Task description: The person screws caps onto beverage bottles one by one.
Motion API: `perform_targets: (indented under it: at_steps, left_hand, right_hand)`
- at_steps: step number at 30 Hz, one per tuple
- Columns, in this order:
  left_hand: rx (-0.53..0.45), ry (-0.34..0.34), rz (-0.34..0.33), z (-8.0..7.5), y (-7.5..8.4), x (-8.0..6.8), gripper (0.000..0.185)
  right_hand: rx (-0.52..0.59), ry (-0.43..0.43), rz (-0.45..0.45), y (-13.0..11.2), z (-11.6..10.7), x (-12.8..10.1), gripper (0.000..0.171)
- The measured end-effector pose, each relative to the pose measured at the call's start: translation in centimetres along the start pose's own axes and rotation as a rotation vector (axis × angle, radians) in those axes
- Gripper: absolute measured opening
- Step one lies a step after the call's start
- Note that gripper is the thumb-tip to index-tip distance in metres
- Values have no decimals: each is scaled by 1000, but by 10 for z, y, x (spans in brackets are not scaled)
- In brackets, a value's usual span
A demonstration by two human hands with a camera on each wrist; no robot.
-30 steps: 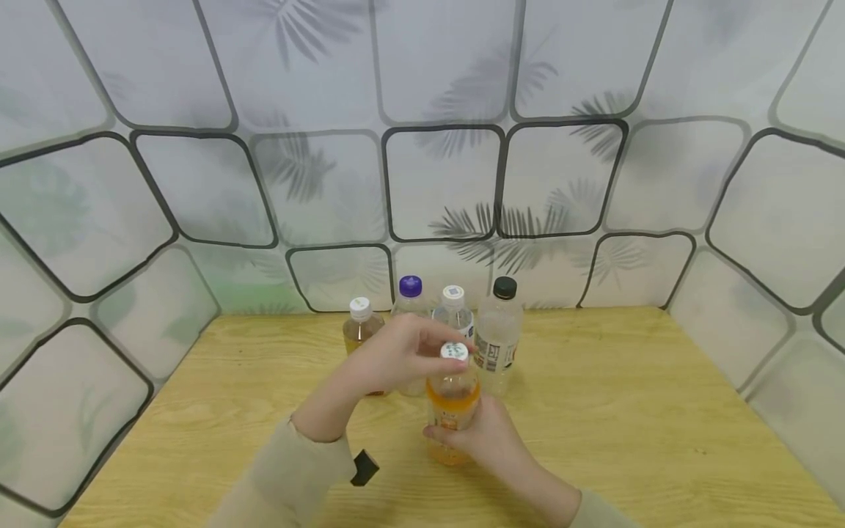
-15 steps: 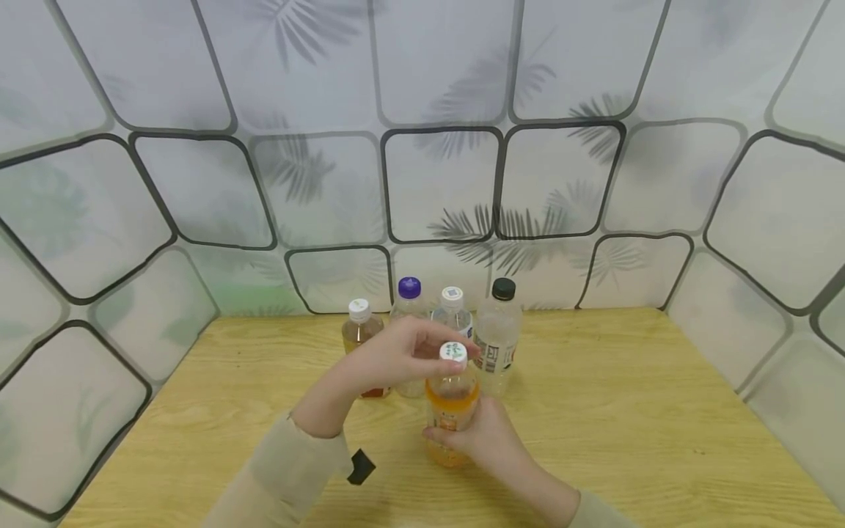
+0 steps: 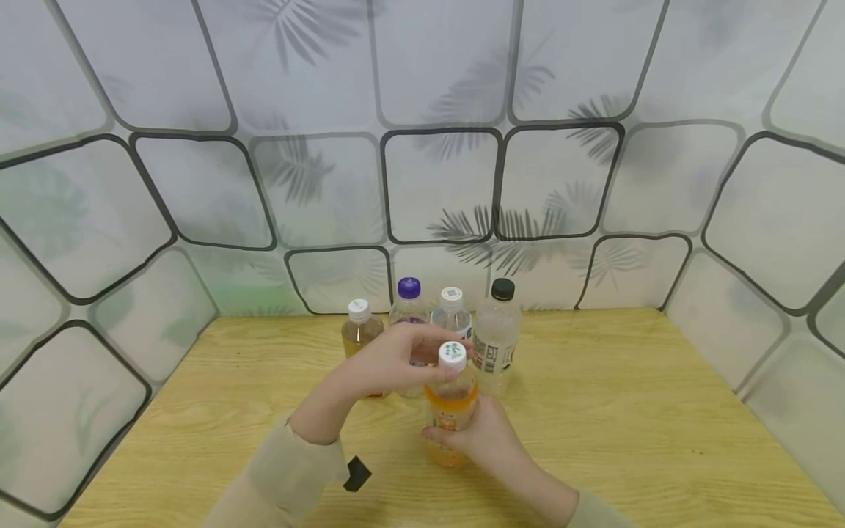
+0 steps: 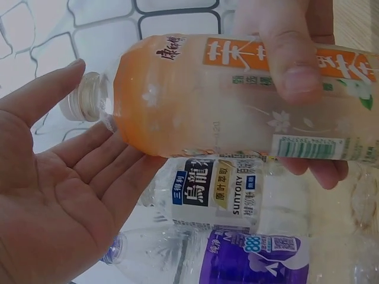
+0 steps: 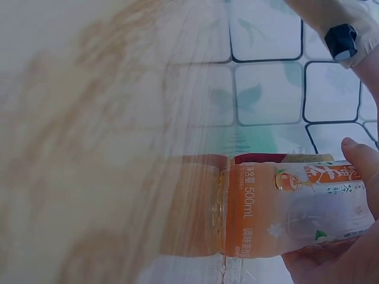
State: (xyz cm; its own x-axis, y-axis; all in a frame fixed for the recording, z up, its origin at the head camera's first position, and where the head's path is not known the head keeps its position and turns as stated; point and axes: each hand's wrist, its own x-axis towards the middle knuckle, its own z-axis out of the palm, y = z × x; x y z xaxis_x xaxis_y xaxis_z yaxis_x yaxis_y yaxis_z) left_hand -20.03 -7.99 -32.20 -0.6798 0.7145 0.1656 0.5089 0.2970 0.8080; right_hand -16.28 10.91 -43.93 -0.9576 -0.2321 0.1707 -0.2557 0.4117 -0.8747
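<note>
1. orange-labelled clear plastic tea bottle (image 3: 450, 411) stands upright near the front middle of the pale wooden table (image 3: 627, 411), a little in front of the other bottles
2. right hand (image 3: 485, 438) wraps its curled fingers round the lower body of the orange bottle, thumb pressed on the label in the left wrist view; this grip seems meant to keep the bottle from turning or tipping
3. left hand (image 3: 389, 359) reaches in from the left at the bottle's top, by the white screw cap (image 3: 452, 353); in the left wrist view its fingers (image 4: 89, 171) lie straight and relaxed, palm open beside the neck, holding nothing
4. that wrist view shows a bare threaded neck (image 4: 83, 97), whereas the head view shows the cap on top, so whether the cap is seated i cannot tell
5. behind stand four more bottles in a row by the wall: a small amber one with a white cap (image 3: 359, 330), a clear one with a purple cap (image 3: 408, 301), a clear one with a white cap (image 3: 452, 312) and a taller one with a black cap (image 3: 496, 337)
</note>
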Motion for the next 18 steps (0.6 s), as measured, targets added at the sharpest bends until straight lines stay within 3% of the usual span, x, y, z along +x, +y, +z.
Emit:
perform_targets:
  at_steps: [18]
  left_hand:
    - [73,21,-106,3,-20,-14,49]
  right_hand:
    - [3,27,-24,2,3,0,59]
